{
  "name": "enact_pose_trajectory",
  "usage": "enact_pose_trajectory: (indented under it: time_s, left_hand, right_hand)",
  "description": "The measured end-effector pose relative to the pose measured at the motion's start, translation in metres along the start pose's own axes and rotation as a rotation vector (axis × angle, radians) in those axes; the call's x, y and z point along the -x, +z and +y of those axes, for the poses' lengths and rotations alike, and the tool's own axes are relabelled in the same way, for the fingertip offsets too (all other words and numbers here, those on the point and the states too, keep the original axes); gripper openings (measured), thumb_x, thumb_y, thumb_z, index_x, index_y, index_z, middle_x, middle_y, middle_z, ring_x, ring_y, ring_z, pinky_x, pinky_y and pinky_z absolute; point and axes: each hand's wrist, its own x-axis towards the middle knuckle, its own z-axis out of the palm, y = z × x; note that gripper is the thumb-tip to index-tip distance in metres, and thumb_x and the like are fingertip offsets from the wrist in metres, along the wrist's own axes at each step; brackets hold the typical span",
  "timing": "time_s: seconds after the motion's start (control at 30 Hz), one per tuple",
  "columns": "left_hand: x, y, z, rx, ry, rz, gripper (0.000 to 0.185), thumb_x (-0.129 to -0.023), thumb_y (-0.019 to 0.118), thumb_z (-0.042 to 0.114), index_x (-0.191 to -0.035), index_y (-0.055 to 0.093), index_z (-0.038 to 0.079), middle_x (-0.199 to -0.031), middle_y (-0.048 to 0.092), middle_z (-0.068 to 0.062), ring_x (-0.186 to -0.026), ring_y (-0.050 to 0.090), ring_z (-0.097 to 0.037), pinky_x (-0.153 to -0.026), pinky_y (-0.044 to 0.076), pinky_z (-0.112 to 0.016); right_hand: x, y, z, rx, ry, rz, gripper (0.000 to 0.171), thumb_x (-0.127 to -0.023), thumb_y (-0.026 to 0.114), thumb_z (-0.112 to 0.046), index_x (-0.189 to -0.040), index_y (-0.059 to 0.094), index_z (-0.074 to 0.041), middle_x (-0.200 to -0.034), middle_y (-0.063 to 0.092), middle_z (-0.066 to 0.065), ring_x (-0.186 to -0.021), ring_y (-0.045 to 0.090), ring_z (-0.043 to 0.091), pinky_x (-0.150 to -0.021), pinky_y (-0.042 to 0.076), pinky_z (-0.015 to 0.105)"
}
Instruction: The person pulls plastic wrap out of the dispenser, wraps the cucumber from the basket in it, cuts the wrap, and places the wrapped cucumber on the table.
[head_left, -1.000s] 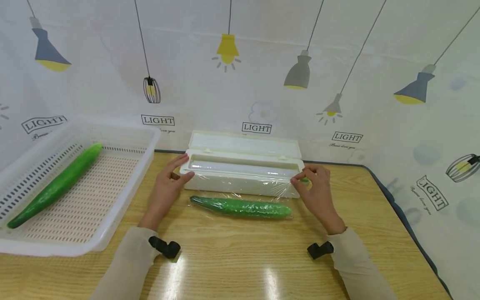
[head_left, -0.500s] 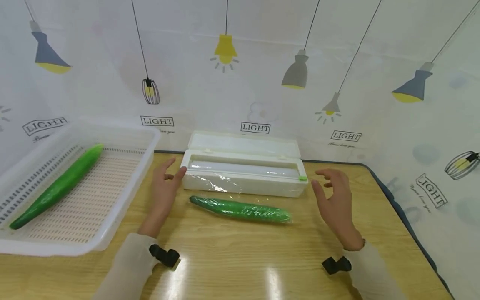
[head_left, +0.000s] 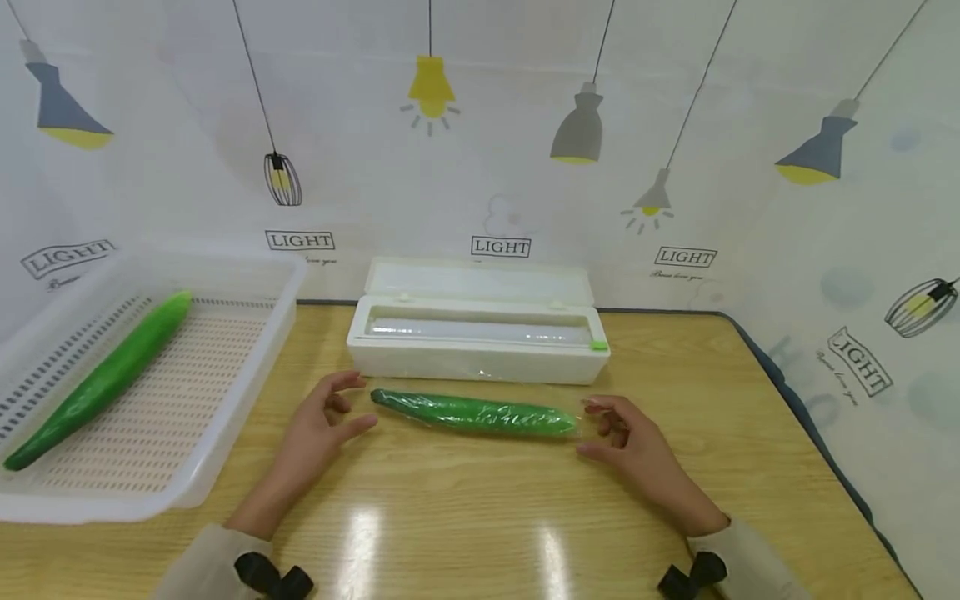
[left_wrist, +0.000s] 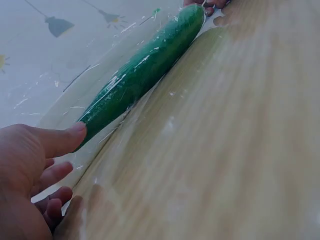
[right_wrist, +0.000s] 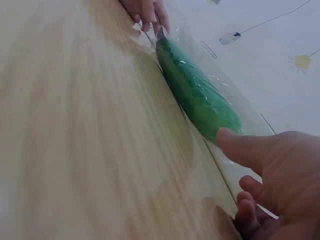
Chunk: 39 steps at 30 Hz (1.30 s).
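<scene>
While my left hand (head_left: 318,421) and right hand (head_left: 626,442) sit released at its ends, center frame, the cucumber (head_left: 476,412) looks firm, film-slick; I'd grasp both tips.

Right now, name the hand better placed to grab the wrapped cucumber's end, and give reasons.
Roughly even, slight edge to the right hand: its fingertips sit right at the wrapped cucumber's blunt end, at the loose film. The left hand is open beside the tapered tip, thumb just short of it.
</scene>
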Motion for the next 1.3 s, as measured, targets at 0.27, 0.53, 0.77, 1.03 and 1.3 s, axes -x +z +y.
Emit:
enact_pose_trajectory:
  time_s: [0.27, 0.53, 0.77, 1.03, 1.3]
  left_hand:
    - [-0.016, 0.011, -0.001, -0.043, 0.066, 0.001, 0.055, -0.078, 0.081, 0.017, -0.127, 0.057, 0.011, -0.114, 0.064, -0.006, -0.089, 0.052, -0.021, -0.076, 0.044, -0.031]
    - [-0.017, 0.009, 0.002, 0.015, 0.058, 0.017, 0.060, -0.081, 0.078, 0.016, -0.134, 0.051, 0.007, -0.111, 0.064, -0.012, -0.084, 0.052, -0.020, -0.071, 0.044, -0.025]
    - [-0.014, 0.009, 0.000, 0.022, 0.051, 0.047, 0.054, -0.084, 0.075, 0.014, -0.133, 0.052, 0.009, -0.102, 0.066, -0.009, -0.082, 0.054, -0.018, -0.069, 0.044, -0.023]
    - [-0.008, 0.010, -0.001, 0.055, 0.013, 0.044, 0.059, -0.083, 0.076, 0.017, -0.134, 0.049, 0.011, -0.099, 0.068, -0.006, -0.077, 0.051, -0.017, -0.063, 0.043, -0.023]
    - [0.000, 0.005, 0.002, 0.099, -0.004, -0.013, 0.062, -0.081, 0.078, 0.021, -0.134, 0.048, 0.010, -0.096, 0.068, -0.007, -0.073, 0.050, -0.015, -0.061, 0.042, -0.024]
  right_hand:
    - [-0.009, 0.012, -0.031, -0.007, -0.086, -0.001, 0.047, -0.079, 0.079, -0.007, -0.121, 0.059, -0.006, -0.100, 0.062, 0.009, -0.086, 0.055, 0.031, -0.068, 0.047, 0.026]
    - [-0.009, 0.012, -0.014, -0.059, -0.029, 0.048, 0.056, -0.081, 0.078, -0.010, -0.127, 0.048, -0.007, -0.106, 0.065, 0.009, -0.086, 0.058, 0.023, -0.068, 0.048, 0.025]
    - [-0.005, 0.014, -0.003, -0.054, -0.015, 0.099, 0.048, -0.082, 0.077, -0.018, -0.123, 0.051, -0.008, -0.100, 0.068, 0.005, -0.081, 0.059, 0.015, -0.066, 0.049, 0.024]
    - [0.007, 0.018, -0.008, -0.016, 0.007, 0.114, 0.044, -0.084, 0.074, -0.015, -0.121, 0.051, -0.007, -0.101, 0.067, 0.001, -0.078, 0.056, 0.012, -0.063, 0.047, 0.023]
    - [0.026, 0.019, -0.029, -0.038, 0.033, 0.148, 0.046, -0.083, 0.074, -0.007, -0.122, 0.050, -0.001, -0.097, 0.068, 0.006, -0.075, 0.056, 0.013, -0.062, 0.047, 0.024]
